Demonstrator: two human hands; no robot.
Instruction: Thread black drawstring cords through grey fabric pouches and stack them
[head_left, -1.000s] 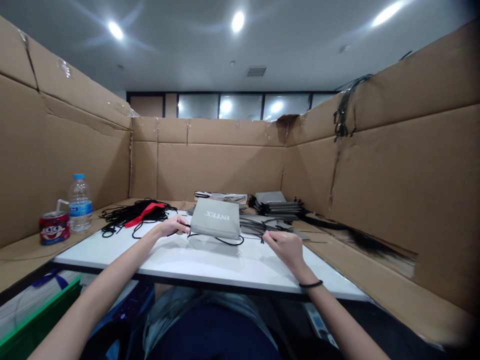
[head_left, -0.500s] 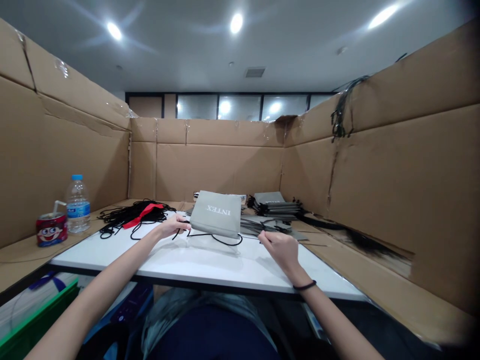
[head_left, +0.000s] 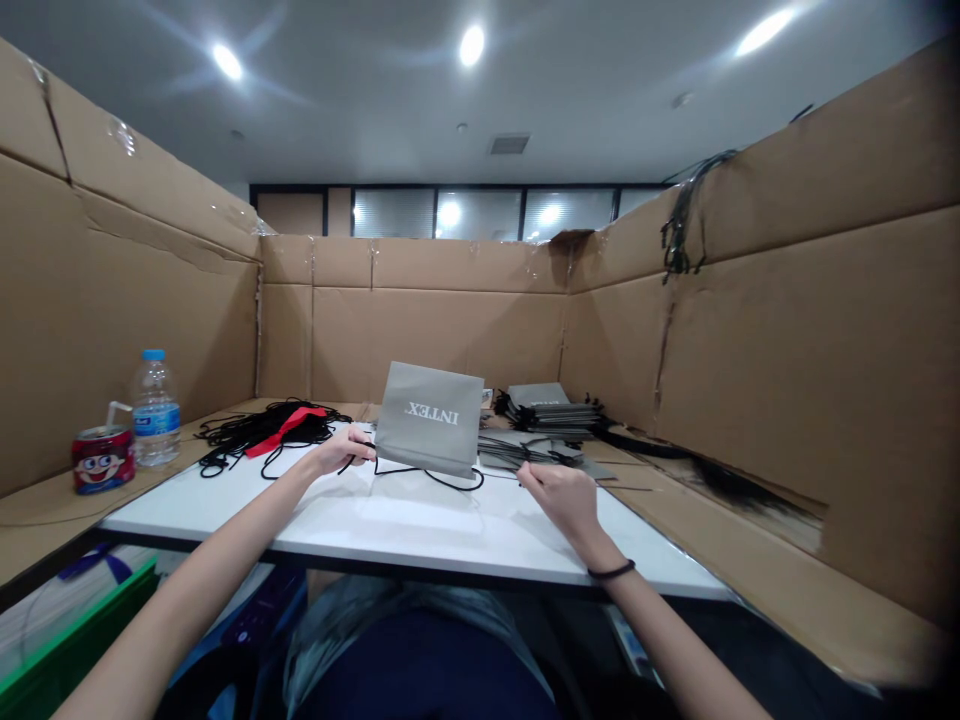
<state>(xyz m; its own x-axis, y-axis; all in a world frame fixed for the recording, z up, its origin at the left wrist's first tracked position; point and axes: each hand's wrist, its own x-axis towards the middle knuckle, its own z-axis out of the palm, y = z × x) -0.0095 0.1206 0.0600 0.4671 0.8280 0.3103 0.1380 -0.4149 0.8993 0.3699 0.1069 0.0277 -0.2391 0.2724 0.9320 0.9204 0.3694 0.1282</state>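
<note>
A grey paper bag [head_left: 430, 418] printed INTEX stands tilted up on the white table [head_left: 405, 525], its print upside down to me. My left hand [head_left: 343, 452] is closed on the bag's near left corner, where a black cord handle [head_left: 442, 480] loops out along the bottom edge. My right hand [head_left: 556, 495] rests on the table to the right of the bag, fingers pinched together on a thin black cord; what exactly it grips is hard to make out.
A heap of black cords with a red strip [head_left: 271, 427] lies at the left. A water bottle [head_left: 155, 408] and a red cartoon can [head_left: 98, 458] stand far left. Stacked grey bags [head_left: 551, 408] lie behind. Cardboard walls [head_left: 787, 380] enclose the table.
The grey bag has been tipped up from nearly flat to steeply raised by my left hand. My right hand has shifted slightly left on the table.
</note>
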